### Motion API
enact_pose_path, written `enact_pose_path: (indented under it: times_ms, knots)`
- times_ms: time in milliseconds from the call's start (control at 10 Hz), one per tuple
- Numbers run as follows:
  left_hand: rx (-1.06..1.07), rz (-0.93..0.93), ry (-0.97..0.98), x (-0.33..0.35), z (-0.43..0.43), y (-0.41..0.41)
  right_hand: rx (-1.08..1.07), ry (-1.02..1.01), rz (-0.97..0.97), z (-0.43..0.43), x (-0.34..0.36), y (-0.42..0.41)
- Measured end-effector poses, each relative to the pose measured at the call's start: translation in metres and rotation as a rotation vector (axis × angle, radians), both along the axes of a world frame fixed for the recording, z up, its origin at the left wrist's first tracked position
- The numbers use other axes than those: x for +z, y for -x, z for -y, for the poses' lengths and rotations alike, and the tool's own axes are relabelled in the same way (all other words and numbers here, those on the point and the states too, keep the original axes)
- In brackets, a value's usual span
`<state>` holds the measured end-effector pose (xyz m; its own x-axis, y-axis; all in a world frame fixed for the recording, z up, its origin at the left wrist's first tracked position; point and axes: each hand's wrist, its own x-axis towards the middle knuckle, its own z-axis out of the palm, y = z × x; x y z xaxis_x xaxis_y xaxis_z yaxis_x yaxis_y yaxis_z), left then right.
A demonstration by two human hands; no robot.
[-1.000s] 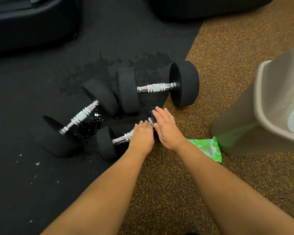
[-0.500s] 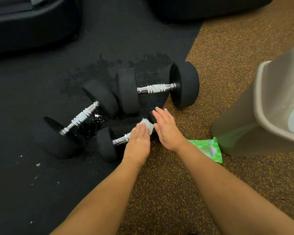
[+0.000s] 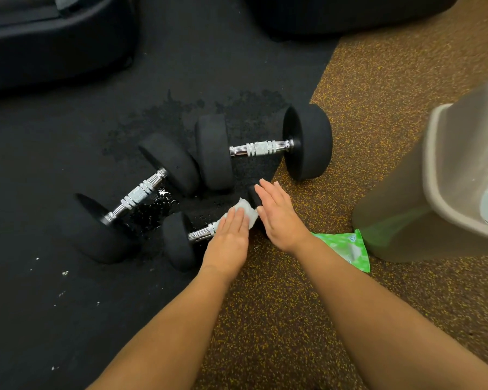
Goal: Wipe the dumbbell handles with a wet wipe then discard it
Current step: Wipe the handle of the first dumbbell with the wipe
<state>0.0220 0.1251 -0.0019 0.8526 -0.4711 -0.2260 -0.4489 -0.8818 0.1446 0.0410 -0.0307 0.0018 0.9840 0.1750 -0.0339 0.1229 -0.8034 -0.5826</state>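
Note:
Three black dumbbells with chrome handles lie on the floor. The nearest small dumbbell (image 3: 178, 240) lies under my hands. My left hand (image 3: 228, 240) lies flat with straight fingers on a crumpled white wet wipe (image 3: 247, 211), pressing it onto that handle. My right hand (image 3: 279, 218) rests open, fingers straight, over the small dumbbell's right head, which it mostly hides. A mid-sized dumbbell (image 3: 135, 195) lies to the left, and a large dumbbell (image 3: 262, 147) lies behind my hands.
A beige bin (image 3: 434, 198) stands at the right on speckled brown flooring. A green wet-wipe pack (image 3: 347, 246) lies by its base, partly behind my right forearm. Water drops wet the black mat (image 3: 152, 204) between the dumbbells. Dark equipment stands at the far edge.
My left hand has slid back along the small dumbbell's handle toward me, uncovering the white wipe beyond its fingertips. My right hand has stayed on the right head.

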Motion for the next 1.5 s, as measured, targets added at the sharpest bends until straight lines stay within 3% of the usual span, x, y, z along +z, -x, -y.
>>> enact_pose_path:
  times_ms: [200, 400, 800, 1100, 1500]
  knots:
    - [0.144, 0.018, 0.042, 0.007, 0.021, -0.014, 0.001, 0.005, 0.005, -0.001, -0.002, -0.002]
    - [0.003, 0.012, 0.034, 0.002, 0.011, -0.008, 0.014, 0.026, 0.014, 0.0, -0.002, -0.001]
    - [0.235, -0.061, 0.054, 0.022, 0.02, -0.03, -0.005, 0.014, 0.011, -0.001, -0.002, -0.001]
    - [0.058, -0.019, 0.125, 0.003, 0.015, -0.013, 0.001, 0.015, 0.027, -0.001, 0.0, 0.0]
    - [0.147, 0.023, 0.104, 0.003, 0.026, -0.013, 0.0, 0.027, 0.003, -0.001, 0.0, -0.001]
